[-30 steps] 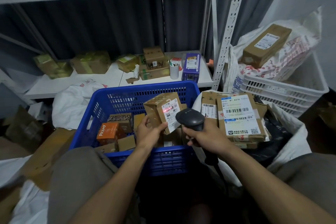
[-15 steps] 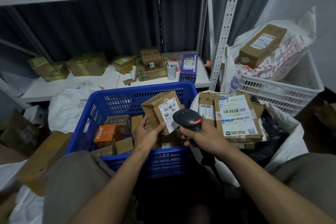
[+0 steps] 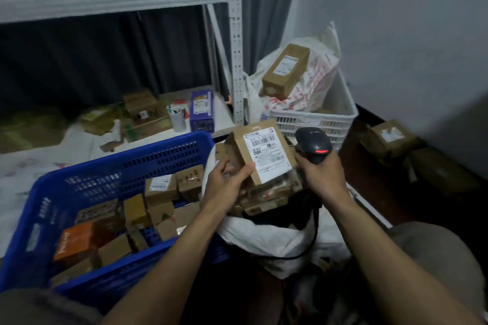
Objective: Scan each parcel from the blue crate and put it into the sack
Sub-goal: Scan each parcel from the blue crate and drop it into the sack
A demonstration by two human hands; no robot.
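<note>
My left hand [image 3: 227, 185] grips the small brown cardboard parcel with the white shipping label [image 3: 264, 153] at its lower corner, thumb on the label. It hangs above the open white plastic sack [image 3: 264, 240], just right of the blue plastic lattice crate [image 3: 118, 166]. My right hand [image 3: 323, 174] is wrapped round the black handheld barcode scanner [image 3: 313, 144], close beside the parcel, its red light glowing. This looks like the drop-off step. Next I lower the parcel onto the boxes piled in the sack, loosen my fingers, then reach into the crate for another.
</note>
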